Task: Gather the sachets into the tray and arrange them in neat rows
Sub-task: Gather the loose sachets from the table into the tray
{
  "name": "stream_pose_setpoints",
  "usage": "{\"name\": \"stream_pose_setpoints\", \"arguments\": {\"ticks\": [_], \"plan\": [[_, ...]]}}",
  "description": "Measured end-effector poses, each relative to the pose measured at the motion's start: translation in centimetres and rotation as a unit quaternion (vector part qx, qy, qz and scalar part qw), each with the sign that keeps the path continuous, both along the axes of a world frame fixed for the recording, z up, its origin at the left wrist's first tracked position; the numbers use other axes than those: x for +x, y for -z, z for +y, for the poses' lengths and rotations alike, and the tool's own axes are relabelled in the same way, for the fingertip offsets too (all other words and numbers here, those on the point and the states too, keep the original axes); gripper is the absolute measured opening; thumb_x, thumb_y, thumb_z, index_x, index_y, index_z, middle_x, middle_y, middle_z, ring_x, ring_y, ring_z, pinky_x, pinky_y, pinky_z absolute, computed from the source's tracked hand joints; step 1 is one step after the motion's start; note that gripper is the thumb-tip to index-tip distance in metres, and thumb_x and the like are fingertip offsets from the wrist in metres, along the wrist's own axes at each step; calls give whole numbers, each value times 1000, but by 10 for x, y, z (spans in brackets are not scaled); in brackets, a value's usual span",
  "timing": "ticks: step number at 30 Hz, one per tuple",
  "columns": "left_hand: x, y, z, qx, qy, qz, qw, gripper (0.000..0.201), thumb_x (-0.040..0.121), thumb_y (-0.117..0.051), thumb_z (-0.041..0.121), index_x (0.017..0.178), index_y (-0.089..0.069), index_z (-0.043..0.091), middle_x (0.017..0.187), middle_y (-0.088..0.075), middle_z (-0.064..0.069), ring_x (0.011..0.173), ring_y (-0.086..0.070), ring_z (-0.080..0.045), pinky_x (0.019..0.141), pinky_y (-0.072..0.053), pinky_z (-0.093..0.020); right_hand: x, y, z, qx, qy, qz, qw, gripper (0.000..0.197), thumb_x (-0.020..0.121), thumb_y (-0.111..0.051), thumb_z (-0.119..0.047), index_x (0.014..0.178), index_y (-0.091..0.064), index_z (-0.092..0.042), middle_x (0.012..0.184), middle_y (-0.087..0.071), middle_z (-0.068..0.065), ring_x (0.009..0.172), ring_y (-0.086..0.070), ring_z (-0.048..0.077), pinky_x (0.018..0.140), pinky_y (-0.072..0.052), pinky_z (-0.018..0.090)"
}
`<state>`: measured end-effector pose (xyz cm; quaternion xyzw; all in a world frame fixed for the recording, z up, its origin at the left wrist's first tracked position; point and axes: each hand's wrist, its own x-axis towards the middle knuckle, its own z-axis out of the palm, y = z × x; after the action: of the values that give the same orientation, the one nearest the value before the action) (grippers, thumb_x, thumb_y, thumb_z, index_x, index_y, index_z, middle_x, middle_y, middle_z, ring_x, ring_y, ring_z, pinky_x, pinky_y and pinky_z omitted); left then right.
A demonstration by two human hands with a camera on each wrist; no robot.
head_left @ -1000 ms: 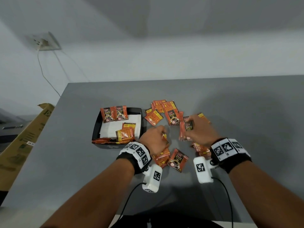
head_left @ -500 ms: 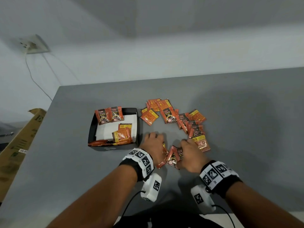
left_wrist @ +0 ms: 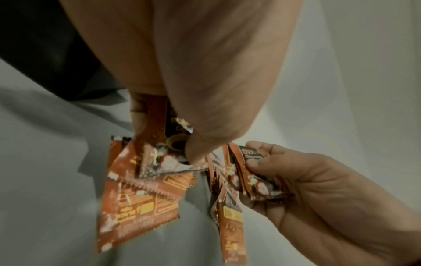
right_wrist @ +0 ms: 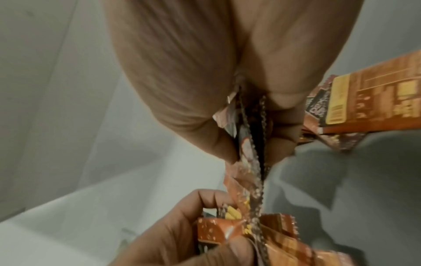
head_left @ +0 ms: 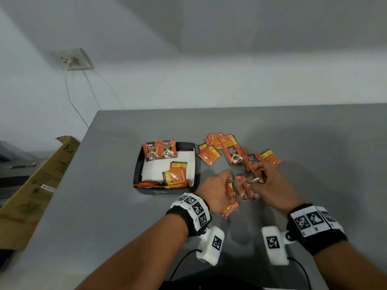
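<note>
A black tray [head_left: 137, 167] with a white liner sits on the grey table [head_left: 314, 143]; two orange sachets [head_left: 160, 152] lean at its far wall and several more [head_left: 174, 174] lie at its near right. My left hand [head_left: 217, 190] grips a bunch of sachets [left_wrist: 141, 189] just right of the tray. My right hand [head_left: 270, 185] pinches another bunch of sachets [right_wrist: 248, 147] upright between thumb and fingers, close beside the left. Loose sachets [head_left: 232, 151] lie scattered beyond both hands.
A cardboard box [head_left: 39, 185] leans against the table's left edge. A wall socket [head_left: 73, 59] with a cable hangs on the wall behind. Bare grey table stretches to the right and far side.
Both hands came together near the table's front and lifted slightly; my right hand picked up a bunch of sachets from the table and now holds them upright beside the left hand's bunch.
</note>
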<state>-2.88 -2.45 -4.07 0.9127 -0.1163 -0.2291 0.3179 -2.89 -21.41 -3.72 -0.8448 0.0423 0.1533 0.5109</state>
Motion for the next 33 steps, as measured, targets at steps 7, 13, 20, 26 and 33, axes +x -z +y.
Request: {"name": "stream_pose_setpoints", "arguments": {"ticks": [7,13,20,26,33], "plan": [[8,-23,37,-45,-22,17,999,32,97,-57,15,127,-46,22,117,-65,-7,86,-67,-17,67,-55,-27,23,-23,32,47,74,-14,996,28,93,-61,-8,117,-56,-21,102,-71,-1,75,-66,1,55,-47,11],[36,-63,122,-56,-135,-54,988,25,89,-59,17,112,-54,27,85,-74,1,69,-73,-18,62,-60,-40,45,-47,90,-37,-50,-89,994,38,84,-69,-5,111,-54,-27,104,-66,-7,94,-64,9,71,-47,18],[34,-35,192,208,-49,-85,973,18,85,-62,25,100,-53,29,85,-61,8,77,-61,-19,66,-51,-32,59,-26,191,-163,-276,-121,939,7,94,-64,-21,90,-61,-16,87,-58,-6,73,-53,7,62,-38,18],[27,-6,191,215,10,-58,975,34,76,-43,38,106,-50,23,106,-65,-1,93,-60,-24,81,-52,-39,67,16,214,-328,-388,-81,858,29,86,-53,-16,113,-61,-14,110,-58,6,105,-51,29,93,-45,43],[32,-13,201,192,49,-11,980,58,65,-69,55,115,-55,29,102,-61,8,89,-60,-16,76,-54,-33,65,9,210,-335,-367,-78,864,39,88,-57,-21,127,-57,-13,119,-52,8,112,-47,27,96,-43,40]]}}
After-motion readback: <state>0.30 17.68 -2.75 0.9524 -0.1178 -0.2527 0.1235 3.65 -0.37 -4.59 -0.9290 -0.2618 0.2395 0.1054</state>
